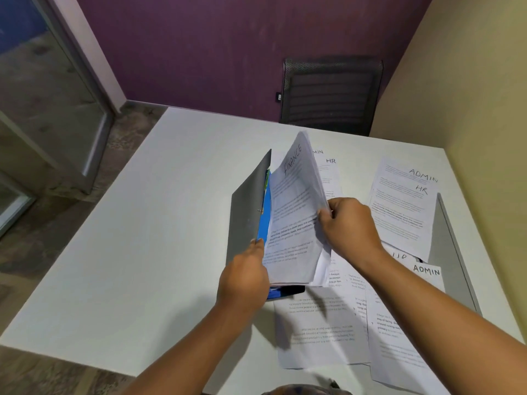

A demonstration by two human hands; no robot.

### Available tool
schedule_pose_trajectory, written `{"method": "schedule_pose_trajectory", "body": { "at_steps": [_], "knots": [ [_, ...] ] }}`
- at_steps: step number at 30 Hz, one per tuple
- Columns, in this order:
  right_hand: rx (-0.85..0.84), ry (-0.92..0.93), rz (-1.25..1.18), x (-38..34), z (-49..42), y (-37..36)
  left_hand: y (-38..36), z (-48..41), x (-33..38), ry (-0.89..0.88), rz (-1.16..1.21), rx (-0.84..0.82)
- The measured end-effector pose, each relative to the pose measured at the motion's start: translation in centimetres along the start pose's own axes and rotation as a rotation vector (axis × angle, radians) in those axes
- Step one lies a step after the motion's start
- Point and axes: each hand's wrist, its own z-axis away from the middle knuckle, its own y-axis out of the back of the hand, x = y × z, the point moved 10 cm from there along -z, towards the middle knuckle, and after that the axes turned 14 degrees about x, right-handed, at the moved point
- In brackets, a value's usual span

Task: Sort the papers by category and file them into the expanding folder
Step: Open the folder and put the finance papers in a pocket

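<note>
A grey expanding folder with blue dividers stands tilted open at the table's middle. My left hand grips its near bottom edge. My right hand is shut on the right edge of a stack of sheets marked FINANCE, which sits upright inside the folder. Loose papers lie flat to the right: one marked HR behind the folder, a pile marked ADMIN and HR, and another ADMIN sheet near my right forearm.
More printed sheets lie upside down at the table's near edge. The white table meets a cream partition on the right. A black mesh chair stands beyond the far edge. A glass door is at left.
</note>
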Motion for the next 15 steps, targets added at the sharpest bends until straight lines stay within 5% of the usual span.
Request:
{"method": "schedule_pose_trajectory", "body": {
  "at_steps": [15],
  "knots": [
    [-0.117,0.017,0.102,-1.4,2.1,-5.5,-1.2,1.7,0.3,-0.014,0.171,0.043]
  ]
}}
